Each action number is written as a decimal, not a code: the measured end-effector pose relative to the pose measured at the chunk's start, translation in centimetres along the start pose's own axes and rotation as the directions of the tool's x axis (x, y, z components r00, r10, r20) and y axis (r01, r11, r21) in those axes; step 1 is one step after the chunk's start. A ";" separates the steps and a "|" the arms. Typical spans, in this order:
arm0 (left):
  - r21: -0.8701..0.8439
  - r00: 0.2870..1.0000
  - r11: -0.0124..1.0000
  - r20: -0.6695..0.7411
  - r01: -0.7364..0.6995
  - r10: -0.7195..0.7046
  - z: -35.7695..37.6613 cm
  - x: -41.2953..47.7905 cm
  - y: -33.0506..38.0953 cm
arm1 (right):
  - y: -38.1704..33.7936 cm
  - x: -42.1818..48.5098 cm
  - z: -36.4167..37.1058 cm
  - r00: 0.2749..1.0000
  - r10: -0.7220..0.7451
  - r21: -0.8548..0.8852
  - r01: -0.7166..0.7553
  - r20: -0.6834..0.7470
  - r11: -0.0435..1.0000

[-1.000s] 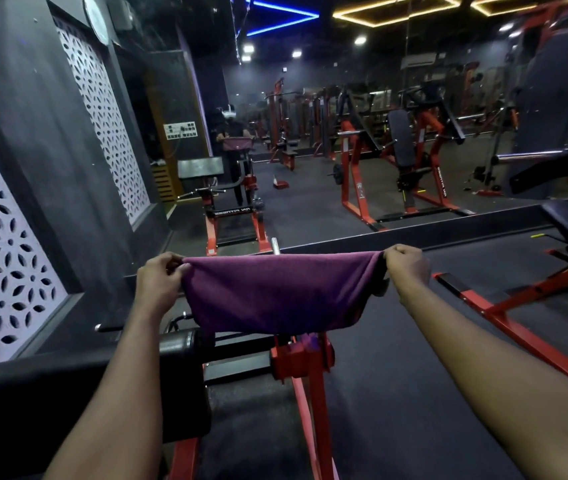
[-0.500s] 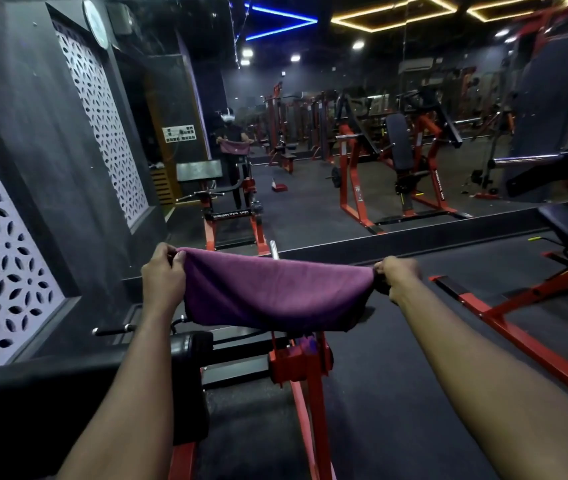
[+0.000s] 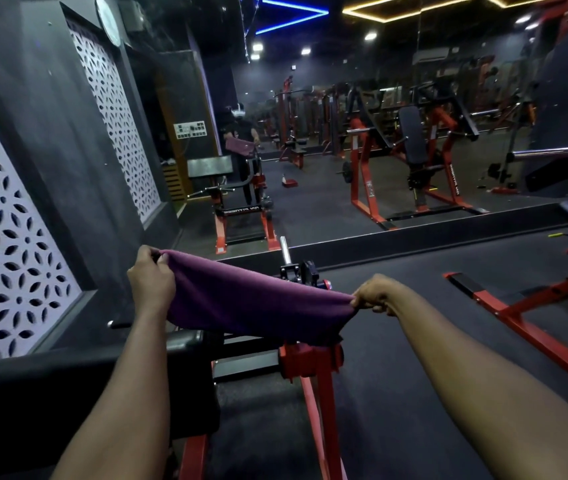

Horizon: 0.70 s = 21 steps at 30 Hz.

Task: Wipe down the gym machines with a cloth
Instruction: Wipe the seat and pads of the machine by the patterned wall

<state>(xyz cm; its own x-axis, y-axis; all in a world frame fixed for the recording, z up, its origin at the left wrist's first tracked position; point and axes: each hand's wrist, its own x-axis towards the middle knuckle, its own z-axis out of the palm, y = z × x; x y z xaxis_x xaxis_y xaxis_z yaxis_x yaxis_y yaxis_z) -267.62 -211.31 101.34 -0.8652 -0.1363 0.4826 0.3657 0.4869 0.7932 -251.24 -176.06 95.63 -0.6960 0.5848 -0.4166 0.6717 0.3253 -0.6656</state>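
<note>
A purple cloth (image 3: 254,303) is stretched between my two hands, sloping down from left to right. My left hand (image 3: 149,282) grips its upper left end, and my right hand (image 3: 374,296) pinches its lower right end. The cloth hangs over a red and black gym machine (image 3: 310,362), covering part of its bar. A black pad (image 3: 78,400) of that machine lies at the lower left, under my left forearm. A chrome peg (image 3: 285,249) sticks up just beyond the cloth.
A wall mirror ahead reflects a person holding the cloth (image 3: 241,143) and several red machines (image 3: 414,161). A patterned white wall panel (image 3: 9,244) runs along the left. Another red machine frame (image 3: 517,313) stands on the dark floor at the right.
My right hand has dropped lower and my left has stayed high, so the cloth now slants down to the right. The cloth has moved down on the machine.
</note>
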 end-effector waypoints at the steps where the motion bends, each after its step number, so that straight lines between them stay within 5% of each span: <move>1: 0.008 1.000 1.000 0.007 0.011 -0.011 -0.2 0.1 -0.3 | -0.1 0.2 -0.2 0.998 -0.014 0.005 0.014 -0.065 1.000; 6: 0.071 0.998 0.995 -0.012 0.064 -0.063 0.3 -0.3 -1.0 | -0.4 1.9 0.6 0.939 -0.135 0.416 0.264 -0.315 0.870; 9: 0.010 0.996 0.998 -0.065 0.054 -0.053 1.1 -0.7 -0.5 | -0.4 1.2 1.3 0.828 -0.175 0.370 0.413 -0.532 0.832; 14: -0.099 0.956 0.991 -0.286 -0.092 0.060 1.4 -1.6 1.5 | -1.3 -0.7 1.3 0.543 -0.279 0.172 0.636 -0.792 0.752; 21: 0.157 0.977 0.964 -0.038 0.215 -0.212 1.9 -1.4 0.9 | -1.4 0.0 -0.1 0.687 -0.161 0.167 0.386 -0.709 0.907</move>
<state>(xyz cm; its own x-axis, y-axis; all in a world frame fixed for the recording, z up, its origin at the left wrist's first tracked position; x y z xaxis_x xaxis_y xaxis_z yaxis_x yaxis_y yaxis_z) -266.76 -209.02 100.64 -0.9095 -0.2688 0.3170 0.1123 0.5754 0.8101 -252.15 -176.43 96.65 -0.4064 0.8758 0.2603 0.2987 0.3966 -0.8680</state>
